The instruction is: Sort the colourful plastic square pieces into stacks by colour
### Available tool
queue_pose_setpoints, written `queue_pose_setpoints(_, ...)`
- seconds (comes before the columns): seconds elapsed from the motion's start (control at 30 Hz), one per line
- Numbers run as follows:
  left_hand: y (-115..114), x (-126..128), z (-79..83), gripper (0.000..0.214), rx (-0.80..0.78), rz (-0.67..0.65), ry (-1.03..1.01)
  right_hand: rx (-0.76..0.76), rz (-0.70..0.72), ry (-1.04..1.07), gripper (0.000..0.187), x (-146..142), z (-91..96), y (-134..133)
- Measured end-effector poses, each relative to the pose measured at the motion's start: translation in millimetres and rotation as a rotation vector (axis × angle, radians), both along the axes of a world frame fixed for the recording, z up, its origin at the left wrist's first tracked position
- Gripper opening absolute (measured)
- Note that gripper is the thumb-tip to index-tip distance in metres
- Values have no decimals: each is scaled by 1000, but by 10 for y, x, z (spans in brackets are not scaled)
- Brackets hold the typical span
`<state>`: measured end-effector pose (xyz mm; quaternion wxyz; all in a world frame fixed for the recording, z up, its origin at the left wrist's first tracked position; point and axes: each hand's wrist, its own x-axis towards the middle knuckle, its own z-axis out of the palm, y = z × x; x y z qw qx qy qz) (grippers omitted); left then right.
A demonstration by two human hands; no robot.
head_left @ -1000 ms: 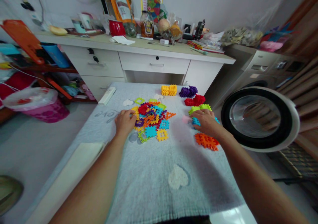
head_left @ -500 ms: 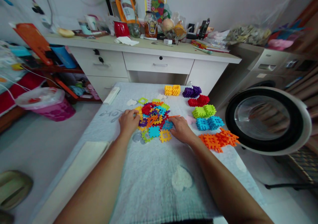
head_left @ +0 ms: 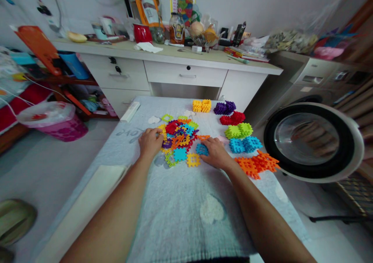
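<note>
A loose pile of toothed plastic building tiles (head_left: 180, 133) in mixed colours lies mid-table. At its left edge rests my left hand (head_left: 150, 141), thumb and forefinger slightly apart beside a yellow tile (head_left: 162, 131); it lifts nothing. My right hand (head_left: 216, 152) is on the pile's right side, with its fingers and thumb at the edge of a blue window tile (head_left: 202, 149) flat on the cloth. Just beyond those fingers is an orange tile (head_left: 203, 137). Closest to me are a solid light-blue tile (head_left: 180, 154), a yellow window tile (head_left: 193, 160) and a green frame (head_left: 170, 160).
Along the table's right side stand same-coloured stacks: yellow (head_left: 201, 106), purple (head_left: 224, 107), red (head_left: 232, 118), green (head_left: 238, 130), blue (head_left: 245, 144) and orange (head_left: 256, 164). A white box (head_left: 130, 112) lies far left. The open washing machine door (head_left: 309, 138) is at right.
My right hand has drawn the blue window tile slightly right, away from the pile. The orange tile beyond it shows more fully. My left hand has stayed at the pile's edge.
</note>
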<state>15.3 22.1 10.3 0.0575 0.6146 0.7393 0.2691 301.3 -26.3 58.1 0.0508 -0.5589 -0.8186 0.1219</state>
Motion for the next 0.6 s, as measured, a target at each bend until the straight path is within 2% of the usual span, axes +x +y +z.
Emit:
queue_pose_setpoints(0.1, 0, -1, 0, 30, 4, -3, -1, 22, 9, 5, 51, -2, 25, -5)
queue_pose_setpoints(0.2, -3, 2, 7, 30, 8, 2, -8, 69, 5, 17, 55, 101, 151, 1)
queue_pose_setpoints(0.4, -7, 9, 27, 29, 2, -1, -18, 112, -67, -68, 60, 650, 445, 46)
queue_pose_setpoints(0.6, -6, 12, 30, 30, -3, 3, -14, 99, -193, -301, 61, 1042, 454, 22)
